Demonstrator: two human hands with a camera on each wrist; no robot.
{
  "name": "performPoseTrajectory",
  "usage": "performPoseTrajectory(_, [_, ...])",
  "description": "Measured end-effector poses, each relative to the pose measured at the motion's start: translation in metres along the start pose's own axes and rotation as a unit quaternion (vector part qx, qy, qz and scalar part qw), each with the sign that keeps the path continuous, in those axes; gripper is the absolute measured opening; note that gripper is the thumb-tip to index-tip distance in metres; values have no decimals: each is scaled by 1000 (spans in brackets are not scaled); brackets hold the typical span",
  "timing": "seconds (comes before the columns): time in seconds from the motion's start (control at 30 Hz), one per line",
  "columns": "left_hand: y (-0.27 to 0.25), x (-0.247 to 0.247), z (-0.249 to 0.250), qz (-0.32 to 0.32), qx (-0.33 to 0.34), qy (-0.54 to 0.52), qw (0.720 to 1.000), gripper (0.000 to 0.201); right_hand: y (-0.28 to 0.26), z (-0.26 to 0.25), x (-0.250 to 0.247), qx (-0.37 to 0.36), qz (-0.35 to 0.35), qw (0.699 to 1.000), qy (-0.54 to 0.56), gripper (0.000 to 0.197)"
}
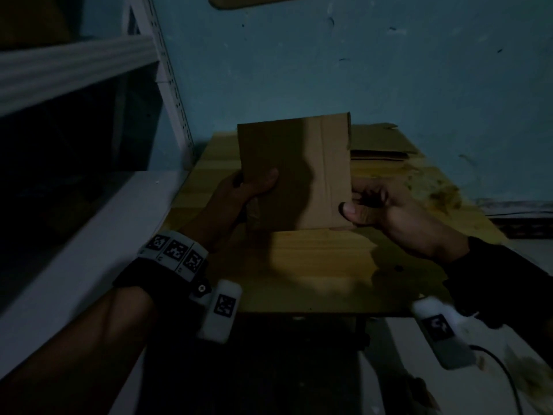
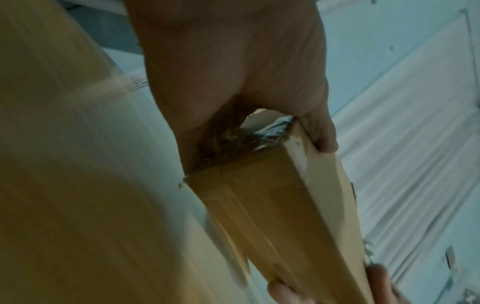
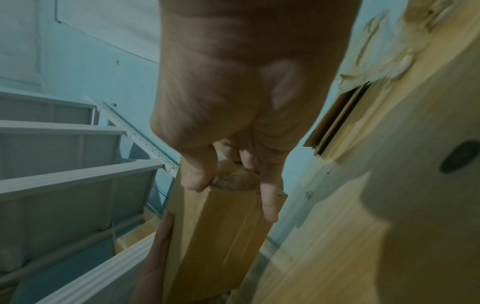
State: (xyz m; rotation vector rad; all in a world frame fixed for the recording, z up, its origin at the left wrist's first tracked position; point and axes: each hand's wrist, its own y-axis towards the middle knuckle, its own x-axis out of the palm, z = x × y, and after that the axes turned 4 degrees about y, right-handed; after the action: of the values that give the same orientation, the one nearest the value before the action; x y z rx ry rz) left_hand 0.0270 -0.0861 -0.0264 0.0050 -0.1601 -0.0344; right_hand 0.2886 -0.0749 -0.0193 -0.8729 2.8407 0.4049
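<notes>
A brown cardboard box [image 1: 299,172] with a taped seam is held above a wooden table [image 1: 323,265], tilted up toward me. My left hand [image 1: 248,190] grips its left edge, thumb on the near face. My right hand [image 1: 377,205] grips its right edge, thumb on the near face and fingers behind. In the left wrist view the box [image 2: 280,216] runs away from my left hand [image 2: 259,127], thumb on one face. In the right wrist view my right hand [image 3: 233,174] pinches the end of the box [image 3: 218,230].
Flattened cardboard sheets [image 1: 380,145] lie at the table's far end against a blue wall [image 1: 359,70]. A white metal shelf rack [image 1: 89,145] stands close on the left. The scene is dim.
</notes>
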Motion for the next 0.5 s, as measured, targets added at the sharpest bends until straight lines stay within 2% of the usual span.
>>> performPoseTrajectory(0.1, [-1,0,1,-5,2,5,1000,59,1,1,0,-5,1,1000,5,41])
performPoseTrajectory(0.23, [-2,-2,3,-11,5,12,1000,50,1,2,-2,-6,-11,1000,10,40])
performPoseTrajectory(0.33, [-2,-4,3,-11,5,17,1000,71,1,2,-2,2,-18,1000,8,45])
performPoseTrajectory(0.37, [-2,-5,3,-13,-1,7,1000,68,2,3,-2,6,-19,1000,11,46])
performPoseTrajectory(0.47, [-5,-8,9,-12,-28,-42,999,38,2,3,-1,33,14,996,85,55])
performPoseTrajectory(0.5, [-4,-9,9,-4,-27,-41,999,38,2,1,-1,38,15,993,108,58])
